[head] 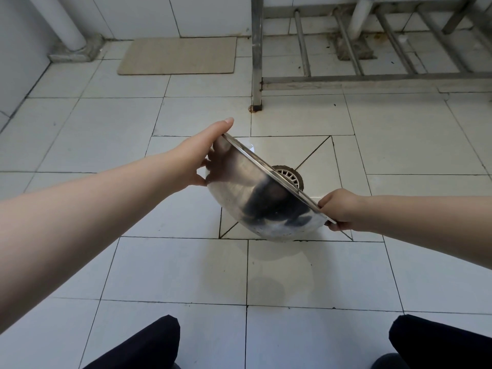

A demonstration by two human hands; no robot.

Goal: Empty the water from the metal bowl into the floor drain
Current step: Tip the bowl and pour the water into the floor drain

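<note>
A shiny metal bowl is tipped steeply away from me, its mouth facing the floor and its rounded underside toward the camera. My left hand grips its upper left rim, thumb on top. At the lower right, my right hand pinches the rim. Just beyond the rim lies the round floor drain with a white slotted grate, partly hidden by the bowl. The inside of the bowl is hidden, and no water shows in it. A wet patch spreads on the tiles below the bowl.
A steel table leg and low rack bars stand at the back right. A beige mat lies by the far wall beside a white pipe. My dark trouser legs show at the bottom edge.
</note>
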